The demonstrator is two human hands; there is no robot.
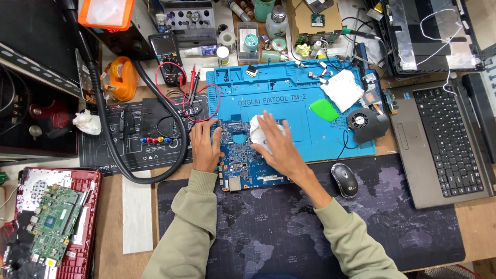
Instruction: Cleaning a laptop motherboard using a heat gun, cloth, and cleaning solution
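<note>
A blue laptop motherboard (247, 164) lies across the front edge of a blue silicone work mat (281, 98). My left hand (204, 146) rests flat on the board's left edge, fingers spread. My right hand (276, 145) presses a crumpled white tissue (257, 129) onto the upper right part of the board. Both sleeves are olive green.
A grey mouse (344, 180) sits on a dark map-printed desk pad (268, 227). A cooling fan (365, 123), a green pry tool (324, 110) and another white tissue (342, 89) lie on the mat. An open laptop base (444, 139) is right, a red opened laptop (51, 222) left, a multimeter (166, 57) behind.
</note>
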